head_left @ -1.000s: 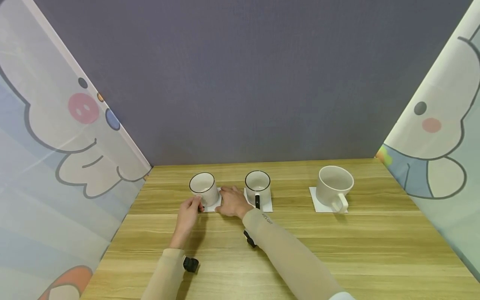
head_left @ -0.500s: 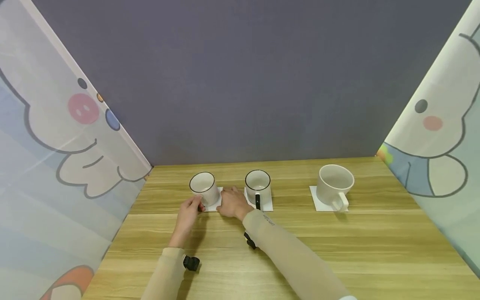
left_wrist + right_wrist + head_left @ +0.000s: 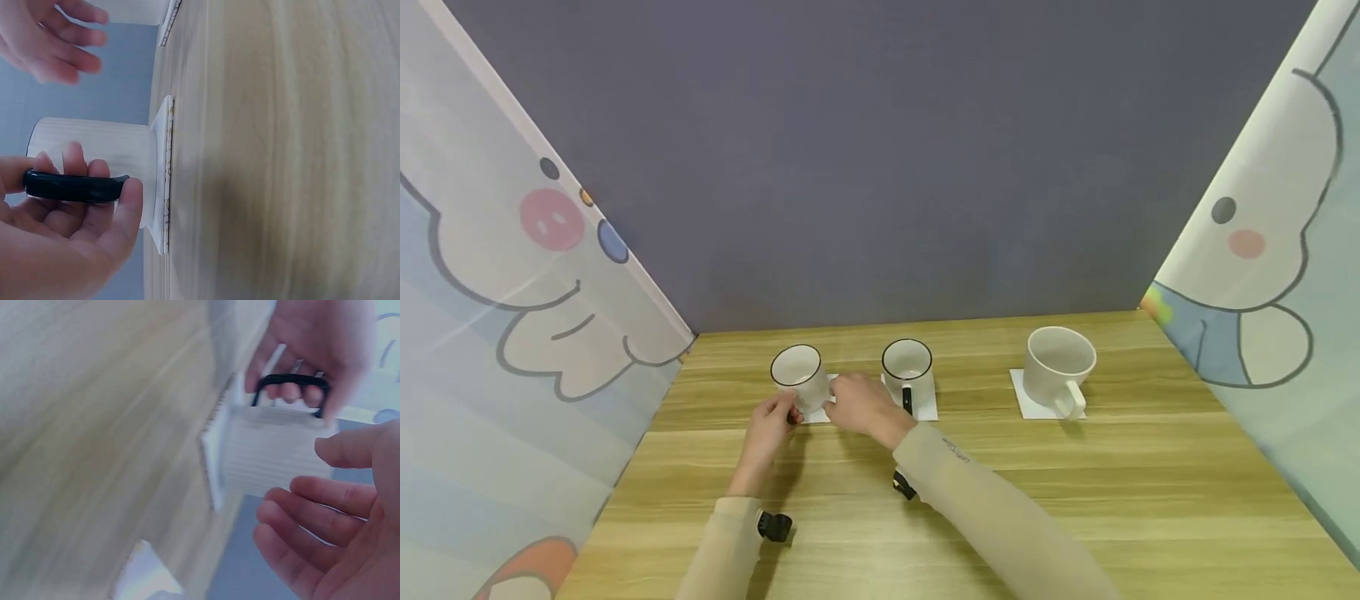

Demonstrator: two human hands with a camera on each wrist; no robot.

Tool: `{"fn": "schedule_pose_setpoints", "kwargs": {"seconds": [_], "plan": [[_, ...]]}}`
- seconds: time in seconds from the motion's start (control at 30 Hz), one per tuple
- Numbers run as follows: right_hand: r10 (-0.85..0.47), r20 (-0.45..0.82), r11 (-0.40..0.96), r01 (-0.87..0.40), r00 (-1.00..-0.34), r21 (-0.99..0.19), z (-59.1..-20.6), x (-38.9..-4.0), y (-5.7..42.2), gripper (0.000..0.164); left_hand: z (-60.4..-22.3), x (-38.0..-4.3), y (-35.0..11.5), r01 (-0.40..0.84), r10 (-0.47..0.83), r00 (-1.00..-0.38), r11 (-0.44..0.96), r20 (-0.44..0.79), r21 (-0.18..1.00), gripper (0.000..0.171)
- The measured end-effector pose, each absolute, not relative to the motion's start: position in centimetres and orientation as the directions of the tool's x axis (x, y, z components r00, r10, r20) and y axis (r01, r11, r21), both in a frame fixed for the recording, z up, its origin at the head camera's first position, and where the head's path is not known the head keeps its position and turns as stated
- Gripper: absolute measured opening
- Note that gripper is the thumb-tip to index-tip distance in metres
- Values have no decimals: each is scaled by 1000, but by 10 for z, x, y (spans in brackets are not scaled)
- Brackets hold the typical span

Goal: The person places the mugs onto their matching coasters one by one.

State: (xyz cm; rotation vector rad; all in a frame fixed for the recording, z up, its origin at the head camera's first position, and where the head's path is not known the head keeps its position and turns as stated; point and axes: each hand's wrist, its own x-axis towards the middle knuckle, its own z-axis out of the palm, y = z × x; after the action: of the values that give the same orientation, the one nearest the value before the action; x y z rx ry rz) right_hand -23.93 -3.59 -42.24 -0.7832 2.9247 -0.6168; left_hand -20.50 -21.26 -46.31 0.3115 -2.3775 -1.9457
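My left hand (image 3: 769, 427) grips the black handle (image 3: 75, 187) of the leftmost mug (image 3: 801, 379), with fingers curled through it. This white ribbed mug has a dark rim and stands upright on a white square coaster (image 3: 164, 175). To its right is my right hand (image 3: 861, 404), fingers loosely bent and holding nothing. In the right wrist view those fingers (image 3: 312, 519) are spread near the mug's side, with a small gap from it. A similar mug (image 3: 907, 367) with a black handle stands on its own coaster (image 3: 929, 408), just behind the right hand.
Farther right, a wider plain white mug (image 3: 1060, 367) stands on a coaster (image 3: 1028, 404), handle towards me. The wooden table (image 3: 850, 517) ends at a dark grey panel (image 3: 880, 167) behind. Cartoon-printed sheets (image 3: 482, 350) flank both sides.
My right hand has risen slightly and turned, its fingers more bent beside the mug. The left hand keeps its grip on the handle. The head view has shifted a little.
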Motion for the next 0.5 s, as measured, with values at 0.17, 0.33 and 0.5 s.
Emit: {"fn": "schedule_pose_setpoints", "kwargs": {"seconds": [0.17, 0.33, 0.5], "plan": [[-518, 73, 749, -493, -852, -442, -401, -221, -27, 24, -467, -205, -215, -125, -207, -974, 176, -88, 976, 45], [-540, 150, 710, -543, -829, -448, -381, -202, -12, 24, -466, -204, -214, -121, -232, -970, 199, -73, 972, 43], [-521, 251, 703, -577, -816, -415, -372, -185, 6, 23, -464, -203, -214, -99, -256, -967, 300, -20, 949, 43]]}}
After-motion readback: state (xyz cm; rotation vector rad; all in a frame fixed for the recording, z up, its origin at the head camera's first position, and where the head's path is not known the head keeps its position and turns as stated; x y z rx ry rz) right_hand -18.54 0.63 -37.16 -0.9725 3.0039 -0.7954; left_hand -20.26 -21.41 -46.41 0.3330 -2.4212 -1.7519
